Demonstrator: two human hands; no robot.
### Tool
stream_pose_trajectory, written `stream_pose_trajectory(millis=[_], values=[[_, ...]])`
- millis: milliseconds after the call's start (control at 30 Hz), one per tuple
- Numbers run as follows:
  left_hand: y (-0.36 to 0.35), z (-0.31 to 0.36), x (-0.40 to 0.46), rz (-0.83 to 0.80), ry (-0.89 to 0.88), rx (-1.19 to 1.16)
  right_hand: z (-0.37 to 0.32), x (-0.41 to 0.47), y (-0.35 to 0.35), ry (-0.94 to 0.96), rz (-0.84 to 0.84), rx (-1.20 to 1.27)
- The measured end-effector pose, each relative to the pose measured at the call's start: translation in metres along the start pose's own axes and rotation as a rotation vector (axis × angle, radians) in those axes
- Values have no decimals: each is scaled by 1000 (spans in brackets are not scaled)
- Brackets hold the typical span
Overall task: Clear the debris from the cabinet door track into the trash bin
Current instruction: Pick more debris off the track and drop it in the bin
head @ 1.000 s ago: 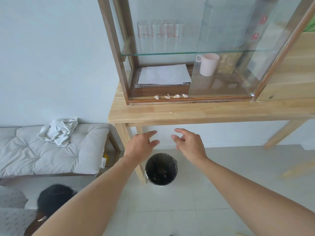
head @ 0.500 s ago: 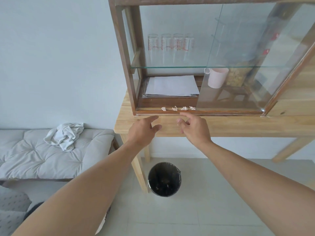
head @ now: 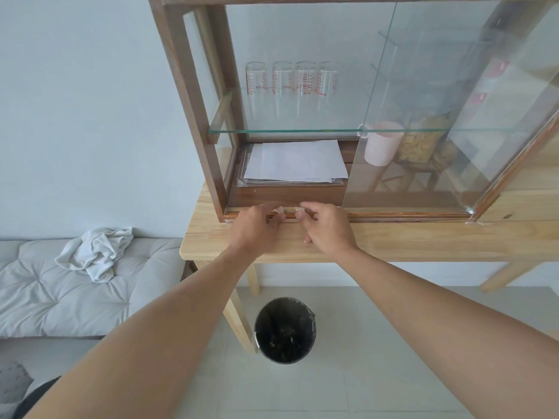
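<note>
Small white crumpled debris pieces lie in the wooden cabinet door track (head: 393,213) at the open left half of the cabinet. My left hand (head: 257,226) rests on the track with thumb and forefinger pinched on one debris piece (head: 279,210). Right beside it, my right hand (head: 328,226) pinches another debris piece (head: 299,209) with its fingertips. Any other pieces are hidden behind my fingers. The black round trash bin (head: 311,320) stands on the floor under the table, straight below my hands.
The cabinet stands on a light wooden table (head: 408,241). Its glass sliding door (head: 423,116) covers the right half. Inside are papers (head: 295,161), a pink mug (head: 381,143) and several measuring glasses. A grey cushioned bench (head: 60,291) with a white cloth (head: 95,252) is at the left.
Both hands rose from above the bin to the cabinet track, and their fingers have closed onto the debris pieces. The view moved closer to the cabinet.
</note>
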State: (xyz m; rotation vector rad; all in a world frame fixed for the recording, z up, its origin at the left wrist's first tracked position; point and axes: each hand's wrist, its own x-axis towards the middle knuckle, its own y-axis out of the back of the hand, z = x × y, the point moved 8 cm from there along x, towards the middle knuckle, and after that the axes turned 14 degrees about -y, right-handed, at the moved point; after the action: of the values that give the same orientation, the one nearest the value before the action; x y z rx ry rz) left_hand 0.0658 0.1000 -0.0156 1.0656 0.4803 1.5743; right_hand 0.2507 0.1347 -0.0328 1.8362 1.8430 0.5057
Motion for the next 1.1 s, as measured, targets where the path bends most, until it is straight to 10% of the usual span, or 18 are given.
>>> stream_pose_trajectory(millis=[1100], values=[[4, 22, -109, 13, 40, -79, 40, -108, 12, -85, 21, 110]])
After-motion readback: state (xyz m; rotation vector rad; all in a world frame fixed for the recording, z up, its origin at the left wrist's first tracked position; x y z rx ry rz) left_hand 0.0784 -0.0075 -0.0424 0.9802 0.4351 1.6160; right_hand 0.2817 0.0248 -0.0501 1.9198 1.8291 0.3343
